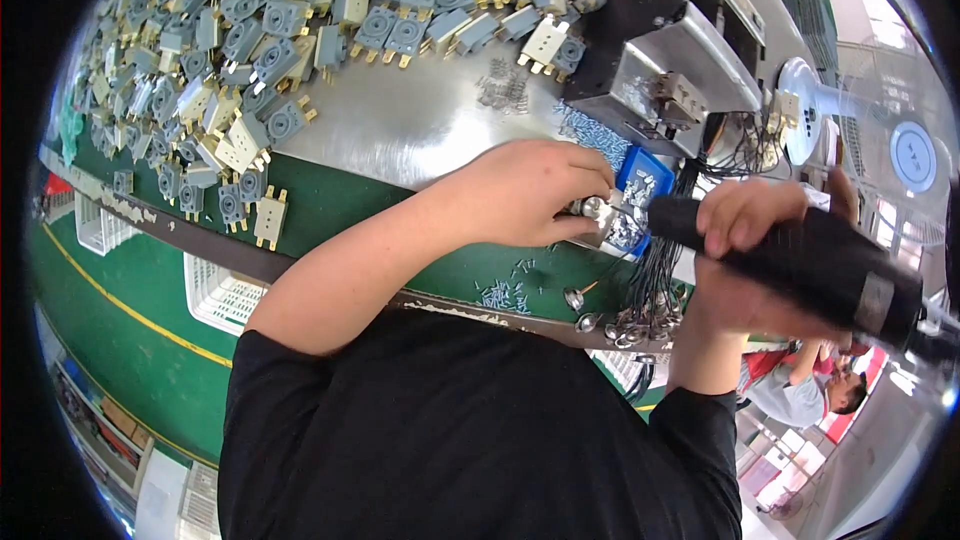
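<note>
My left hand (540, 192) is closed, its thumb and fingers pinching a small part with a round metal piece (594, 207) at the edge of a blue tray. Most of that part is hidden by the fingers. My right hand (745, 270) wraps round a black electric screwdriver (850, 265), which lies slanted with its narrower end toward the left hand. The screwdriver and right hand are a little blurred. Small silvery pieces fill the blue tray (640, 178). Beside it hang black wires with round metal ends (630, 328).
Grey and cream plastic housings with brass terminals (270, 60) are heaped across the far left. Loose screws (503, 296) lie on the green mat (440, 275). Springs (503, 88) sit near a dark metal fixture (650, 50). A fan (912, 156) and another person (800, 395) appear at right.
</note>
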Tool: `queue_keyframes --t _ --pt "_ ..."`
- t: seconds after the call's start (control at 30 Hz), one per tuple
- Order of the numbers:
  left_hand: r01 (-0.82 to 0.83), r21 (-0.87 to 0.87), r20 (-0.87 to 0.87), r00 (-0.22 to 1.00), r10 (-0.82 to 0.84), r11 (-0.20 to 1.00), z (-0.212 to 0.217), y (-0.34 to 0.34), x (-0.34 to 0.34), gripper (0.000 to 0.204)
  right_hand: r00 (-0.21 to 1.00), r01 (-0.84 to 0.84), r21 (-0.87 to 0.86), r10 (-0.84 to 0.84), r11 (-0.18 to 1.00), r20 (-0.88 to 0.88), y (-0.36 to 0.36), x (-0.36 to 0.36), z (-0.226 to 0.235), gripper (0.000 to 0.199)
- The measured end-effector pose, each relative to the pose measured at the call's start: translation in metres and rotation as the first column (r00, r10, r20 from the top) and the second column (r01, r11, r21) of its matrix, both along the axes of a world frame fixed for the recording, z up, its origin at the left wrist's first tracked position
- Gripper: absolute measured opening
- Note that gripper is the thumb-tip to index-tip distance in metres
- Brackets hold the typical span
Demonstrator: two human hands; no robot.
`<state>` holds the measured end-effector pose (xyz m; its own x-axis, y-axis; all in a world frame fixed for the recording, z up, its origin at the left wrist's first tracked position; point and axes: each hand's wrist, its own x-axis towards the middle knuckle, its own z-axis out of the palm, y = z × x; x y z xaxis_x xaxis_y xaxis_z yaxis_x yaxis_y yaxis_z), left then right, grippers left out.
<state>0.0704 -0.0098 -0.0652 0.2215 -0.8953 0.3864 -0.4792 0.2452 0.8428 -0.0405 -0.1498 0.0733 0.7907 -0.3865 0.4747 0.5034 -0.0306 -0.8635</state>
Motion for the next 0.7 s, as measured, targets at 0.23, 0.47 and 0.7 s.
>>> queue_keyframes --t 0.23,0.47,0.7 --pt "-0.121 -0.267 0.197 0.964 0.177 0.956 -0.001 -0.001 -0.007 0.034 0.904 0.104 -0.119 -0.143 0.987 -0.403 -0.033 -0.005 0.004 0.112" --pt "-0.073 -0.208 0.120 0.988 0.099 0.975 0.005 -0.001 -0.022 0.027 0.878 -0.046 -0.378 -0.143 0.925 -0.456 -0.045 -0.031 0.005 0.090" --pt "-0.099 -0.122 0.089 0.990 0.110 0.988 0.010 0.001 -0.032 0.028 0.729 -0.213 -0.709 -0.373 0.673 -0.574 -0.054 -0.059 0.015 0.046"
